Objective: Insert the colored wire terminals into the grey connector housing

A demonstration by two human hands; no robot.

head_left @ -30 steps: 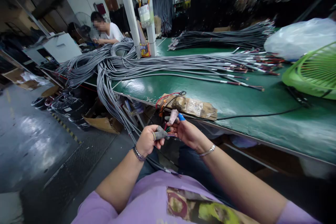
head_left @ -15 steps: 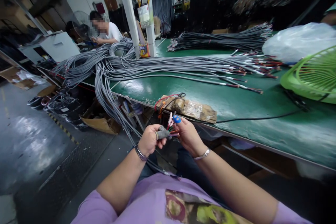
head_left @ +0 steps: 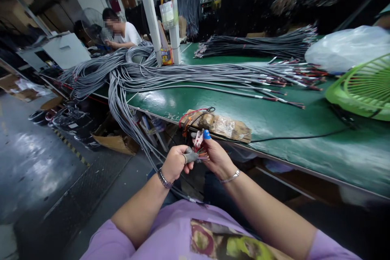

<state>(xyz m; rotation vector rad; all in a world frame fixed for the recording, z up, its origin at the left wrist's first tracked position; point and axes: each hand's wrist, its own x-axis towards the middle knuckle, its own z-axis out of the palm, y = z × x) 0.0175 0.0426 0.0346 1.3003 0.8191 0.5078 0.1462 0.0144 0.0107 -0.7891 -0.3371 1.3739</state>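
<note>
My left hand (head_left: 175, 161) is closed around the end of a grey cable (head_left: 191, 156), from which several thin coloured wires (head_left: 202, 155) fan out. My right hand (head_left: 216, 155) pinches those wires; it wears a blue cot on one fingertip (head_left: 206, 134) and a pale one beside it. Both hands hover just in front of the green table's edge (head_left: 274, 158), below a taped brown block (head_left: 225, 125) with red and black wires on it.
A big mass of grey cables (head_left: 128, 74) lies across the green table and spills over its left edge. A dark cable bundle (head_left: 258, 42) lies farther back. A green fan grille (head_left: 364, 87) and a plastic bag (head_left: 347, 46) sit at the right. Another person (head_left: 122, 32) works at the far left.
My hands have stayed together on the wire ends and drifted slightly up in view. The right fingers have shifted on the wires and the view has tilted a little.
</note>
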